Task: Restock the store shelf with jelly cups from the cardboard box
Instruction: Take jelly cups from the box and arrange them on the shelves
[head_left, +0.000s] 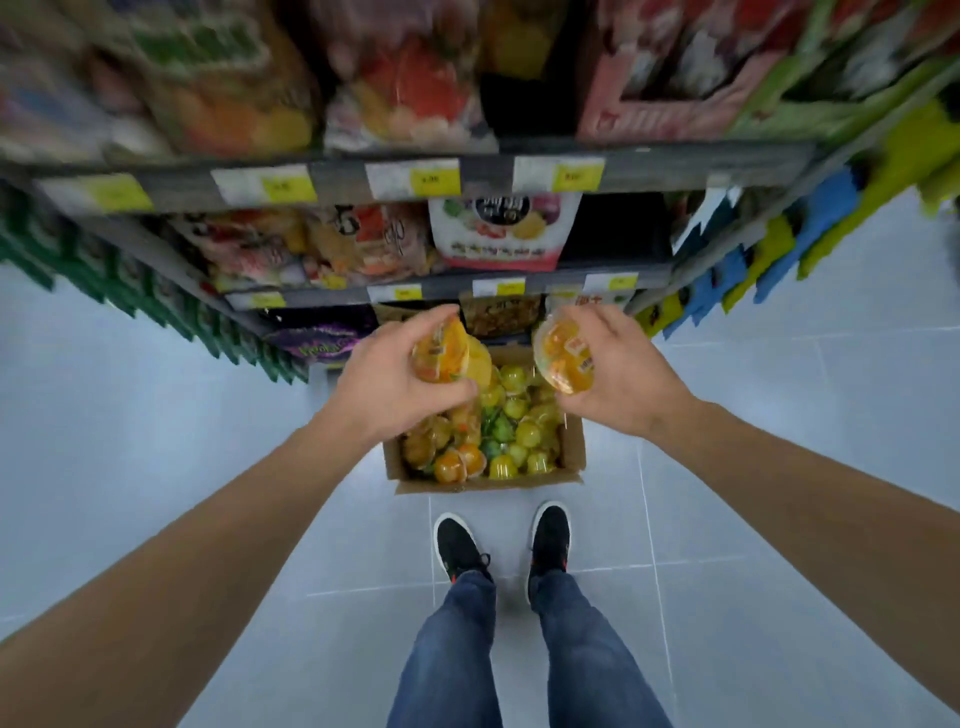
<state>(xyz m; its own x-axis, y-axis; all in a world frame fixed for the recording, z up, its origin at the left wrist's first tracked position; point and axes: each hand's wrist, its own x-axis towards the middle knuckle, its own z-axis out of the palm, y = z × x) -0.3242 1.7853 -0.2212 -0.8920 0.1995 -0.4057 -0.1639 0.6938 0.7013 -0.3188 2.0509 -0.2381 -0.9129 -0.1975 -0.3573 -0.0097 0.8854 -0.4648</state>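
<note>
Orange jelly cups (447, 353) sit above a brown cardboard box (571, 452) of yellow, green and orange cups, with black shoes (457, 545) at six o'clock on pale grey-blue floor tiles (156, 415).

Shop aisle: shelves (467, 176) w/ price tags (413, 178), packed snack bags (501, 228).

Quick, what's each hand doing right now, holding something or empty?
Left hand: grips an orange jelly cup.
Right hand: grips another orange jelly cup.
Both are above the cardboard box.
</note>
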